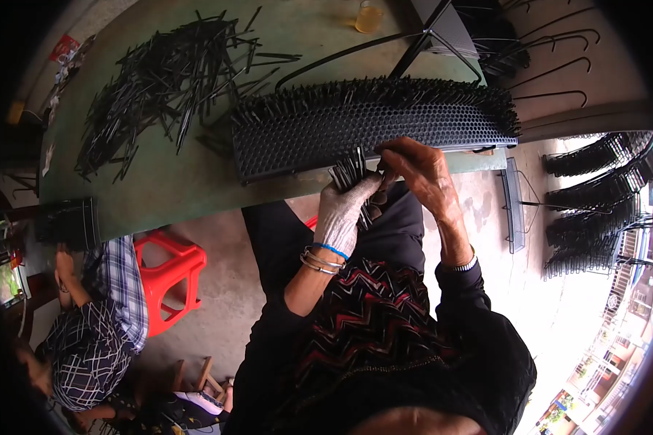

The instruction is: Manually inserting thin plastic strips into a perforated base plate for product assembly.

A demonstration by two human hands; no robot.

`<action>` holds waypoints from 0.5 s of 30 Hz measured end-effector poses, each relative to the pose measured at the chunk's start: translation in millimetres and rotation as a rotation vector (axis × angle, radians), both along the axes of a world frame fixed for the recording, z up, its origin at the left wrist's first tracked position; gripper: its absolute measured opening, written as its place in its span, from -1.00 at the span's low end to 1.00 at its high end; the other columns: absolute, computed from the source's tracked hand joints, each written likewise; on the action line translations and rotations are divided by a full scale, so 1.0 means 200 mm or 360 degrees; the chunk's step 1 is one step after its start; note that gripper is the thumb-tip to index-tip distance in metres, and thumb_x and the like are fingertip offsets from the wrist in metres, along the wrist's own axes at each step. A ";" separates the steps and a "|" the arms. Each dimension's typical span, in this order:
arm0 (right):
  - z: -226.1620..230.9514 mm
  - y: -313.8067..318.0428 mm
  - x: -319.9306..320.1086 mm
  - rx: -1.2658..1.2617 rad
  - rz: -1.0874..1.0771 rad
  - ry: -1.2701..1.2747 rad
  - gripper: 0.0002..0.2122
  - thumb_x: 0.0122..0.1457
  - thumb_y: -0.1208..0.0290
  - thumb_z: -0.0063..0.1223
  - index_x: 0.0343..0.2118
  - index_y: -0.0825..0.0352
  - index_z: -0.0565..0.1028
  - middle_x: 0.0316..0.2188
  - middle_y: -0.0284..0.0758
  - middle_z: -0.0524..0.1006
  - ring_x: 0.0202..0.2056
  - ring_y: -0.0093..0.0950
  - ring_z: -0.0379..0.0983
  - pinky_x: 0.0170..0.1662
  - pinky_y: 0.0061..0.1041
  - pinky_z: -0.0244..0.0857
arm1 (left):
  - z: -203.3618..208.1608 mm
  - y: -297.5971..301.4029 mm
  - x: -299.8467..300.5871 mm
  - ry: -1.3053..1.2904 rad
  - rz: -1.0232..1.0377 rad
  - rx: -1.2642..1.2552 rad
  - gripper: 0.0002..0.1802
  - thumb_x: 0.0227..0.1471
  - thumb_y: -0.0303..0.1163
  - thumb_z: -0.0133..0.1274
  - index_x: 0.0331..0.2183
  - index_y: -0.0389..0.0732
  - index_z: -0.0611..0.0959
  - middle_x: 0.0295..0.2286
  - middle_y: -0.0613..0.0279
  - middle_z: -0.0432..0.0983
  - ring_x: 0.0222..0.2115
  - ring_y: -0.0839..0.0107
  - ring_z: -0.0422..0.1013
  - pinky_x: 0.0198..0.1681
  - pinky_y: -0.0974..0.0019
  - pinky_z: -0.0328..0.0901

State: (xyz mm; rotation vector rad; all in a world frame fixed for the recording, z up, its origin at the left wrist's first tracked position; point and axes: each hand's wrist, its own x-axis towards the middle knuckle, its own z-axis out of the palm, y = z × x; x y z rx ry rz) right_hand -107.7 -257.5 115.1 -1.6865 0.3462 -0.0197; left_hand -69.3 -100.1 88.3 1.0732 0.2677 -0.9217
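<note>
My left hand (pixel 343 210), in a pale glove with bangles at the wrist, grips a bundle of thin black sticks (pixel 350 168) pointing up toward the table edge. My right hand (pixel 421 170) is bare and pinches at the near edge of a long black honeycomb tray (pixel 341 130), right beside the bundle. Whether a stick is between its fingers cannot be told. The tray lies on the green table (pixel 167 188), and its far rows are filled with upright black sticks (pixel 384 90).
A big loose heap of black sticks (pixel 163 80) covers the table's left half. A glass of yellow drink (pixel 368 17) stands at the far edge. A red plastic stool (pixel 168 275) and another person in a checked shirt (pixel 94 326) are at lower left. Filled black trays (pixel 595 210) are stacked on the right.
</note>
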 end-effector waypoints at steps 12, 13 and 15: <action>-0.02 -0.13 0.18 -0.1059 -0.0874 -0.0617 -0.85 0.22 0.54 -0.02 -0.20 0.40 0.55 -0.49 -0.31 0.62 -0.39 -0.59 0.58 -0.32 -0.65 0.40 | -0.14 -0.02 0.02 0.0555 0.0197 -0.0406 -0.76 0.09 -0.36 0.10 -0.22 -0.30 0.58 -0.38 0.07 0.58 -0.44 0.23 0.55 -0.43 0.20 0.50; -0.04 -0.14 0.19 -0.1154 -0.0881 -0.0651 -0.85 0.22 0.54 -0.02 -0.20 0.39 0.55 -0.49 -0.32 0.62 -0.39 -0.60 0.58 -0.34 -0.66 0.39 | -0.15 -0.03 0.02 0.0550 0.0220 -0.0444 -0.77 0.10 -0.37 0.09 -0.22 -0.30 0.58 -0.39 0.06 0.58 -0.43 0.23 0.55 -0.41 0.19 0.51; -0.07 -0.16 0.20 -0.1221 -0.0864 -0.0675 -0.86 0.22 0.54 -0.01 -0.20 0.39 0.54 -0.48 -0.32 0.63 -0.40 -0.62 0.58 -0.35 -0.66 0.39 | -0.15 -0.03 0.01 0.0546 0.0241 -0.0483 -0.78 0.11 -0.38 0.07 -0.23 -0.31 0.58 -0.39 0.06 0.57 -0.42 0.22 0.55 -0.40 0.18 0.51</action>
